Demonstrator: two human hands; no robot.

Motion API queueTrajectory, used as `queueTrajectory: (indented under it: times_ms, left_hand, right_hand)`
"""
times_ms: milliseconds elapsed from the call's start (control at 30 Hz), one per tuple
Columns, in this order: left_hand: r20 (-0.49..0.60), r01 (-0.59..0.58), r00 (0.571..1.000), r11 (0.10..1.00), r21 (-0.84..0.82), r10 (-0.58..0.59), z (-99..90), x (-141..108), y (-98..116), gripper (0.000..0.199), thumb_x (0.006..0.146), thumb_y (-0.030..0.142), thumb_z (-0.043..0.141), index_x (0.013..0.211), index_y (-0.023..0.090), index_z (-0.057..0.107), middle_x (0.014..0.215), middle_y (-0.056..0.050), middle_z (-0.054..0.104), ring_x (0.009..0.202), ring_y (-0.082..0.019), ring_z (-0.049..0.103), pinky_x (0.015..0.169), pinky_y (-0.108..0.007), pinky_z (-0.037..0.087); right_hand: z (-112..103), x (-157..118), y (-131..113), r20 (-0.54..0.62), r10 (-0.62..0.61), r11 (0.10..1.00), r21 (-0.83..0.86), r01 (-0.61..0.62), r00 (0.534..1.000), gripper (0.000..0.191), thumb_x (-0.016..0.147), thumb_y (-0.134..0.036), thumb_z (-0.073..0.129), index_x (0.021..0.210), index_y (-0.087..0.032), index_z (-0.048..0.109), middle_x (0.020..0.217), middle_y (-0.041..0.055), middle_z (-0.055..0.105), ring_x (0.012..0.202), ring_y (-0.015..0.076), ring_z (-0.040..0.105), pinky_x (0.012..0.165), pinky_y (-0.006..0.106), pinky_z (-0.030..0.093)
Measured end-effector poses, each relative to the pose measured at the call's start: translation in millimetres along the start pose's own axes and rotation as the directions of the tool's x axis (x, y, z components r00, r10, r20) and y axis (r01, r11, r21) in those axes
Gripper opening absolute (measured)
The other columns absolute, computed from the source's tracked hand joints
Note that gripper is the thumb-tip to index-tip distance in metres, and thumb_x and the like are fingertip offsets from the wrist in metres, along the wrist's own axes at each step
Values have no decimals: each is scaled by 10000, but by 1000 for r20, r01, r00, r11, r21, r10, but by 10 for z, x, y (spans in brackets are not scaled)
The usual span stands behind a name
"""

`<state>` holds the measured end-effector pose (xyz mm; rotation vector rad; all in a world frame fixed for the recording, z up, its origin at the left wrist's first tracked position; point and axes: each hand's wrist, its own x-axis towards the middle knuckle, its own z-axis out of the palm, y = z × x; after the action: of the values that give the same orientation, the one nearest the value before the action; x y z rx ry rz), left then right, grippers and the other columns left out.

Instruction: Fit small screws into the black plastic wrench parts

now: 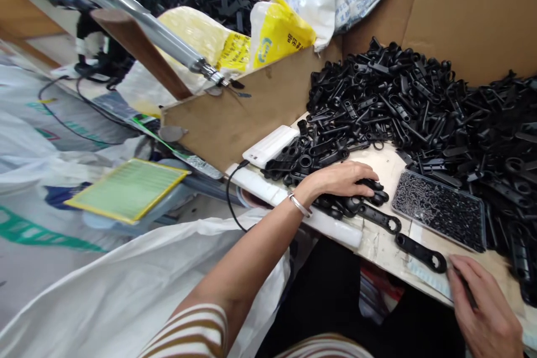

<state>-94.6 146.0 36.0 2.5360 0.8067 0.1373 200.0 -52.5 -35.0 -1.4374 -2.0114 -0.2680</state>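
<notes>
Thumb and fingers of the left hand [346, 179] pinch a small black part [370, 184], left of the box, with further dark pieces crowded under the palm. On the near right of the box [436, 231], the right hand [489, 307] has its grip pressed together on a slim dark thing [466, 289]; what that is, I cannot tell. Two pieces are laid out singly on the tabletop [380, 160], nearly end to end: one bar [380, 219] to the left of the box, the other bar [422, 251] just in front of it, its ring end beside the right fingertips. Those two look like the only ones sorted into line; whether anything is fastened in them is too small to see. Far more seems left than done, since a great heap [403, 95] of like parts rises behind the box and spills round its right side, loose and jumbled. Small dark screws, as they appear to be, cover most of the box's floor, so the supply looks plentiful. No clearly finished pile can be picked out around the box.
</notes>
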Motion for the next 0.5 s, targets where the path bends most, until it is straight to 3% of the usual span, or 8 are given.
queueTrajectory:
  times_ms: [200, 267, 333, 400, 500]
  left_hand:
    - [10, -19, 1000, 994, -110, 20, -18, 7, 37, 311, 984, 296, 445, 1231, 179, 594, 1204, -63, 656, 1069, -179, 613, 918, -242, 429]
    - [-21, 20, 1000, 999, -45, -21, -85, 19, 44, 292, 982, 274, 438, 1197, 199, 621, 1158, -41, 677, 1016, -160, 627, 879, -230, 437]
    - [-111, 173, 981, 974, 145, -158, -171, 65, 20, 268, 970, 250, 437, 1069, 194, 681, 1049, -45, 701, 966, -171, 625, 851, -256, 436]
    - [-243, 374, 920, 874, 311, -307, -247, 147, -50, 271, 946, 226, 446, 925, 160, 707, 970, -94, 698, 982, -224, 598, 858, -325, 420]
    - [-326, 509, 855, 778, 369, -404, -301, 303, -215, 198, 877, 215, 532, 838, 116, 698, 962, -171, 678, 1053, -308, 535, 891, -424, 373]
  right_hand:
    - [18, -20, 35, -14, -27, 999, -33, 26, 1000, 224, 950, -200, 552, 1158, -197, 634, 1062, 48, 691, 965, 189, 658, 975, 330, 469]
    - [19, -31, 46, 1, -32, 999, -35, 32, 999, 231, 947, -189, 554, 1163, -202, 635, 1083, 48, 689, 985, 196, 655, 976, 336, 466]
    - [17, -28, 45, 7, -39, 998, -38, 39, 999, 246, 941, -172, 560, 1173, -209, 632, 1097, 46, 687, 993, 202, 654, 978, 340, 464]
    - [14, -8, 27, -4, -54, 997, -46, 54, 999, 280, 928, -146, 577, 1198, -208, 618, 1088, 45, 691, 974, 202, 658, 976, 338, 464]
    - [11, 35, -12, -28, -80, 996, -49, 79, 996, 349, 903, -107, 607, 1244, -181, 586, 1044, 52, 697, 927, 198, 662, 980, 335, 460]
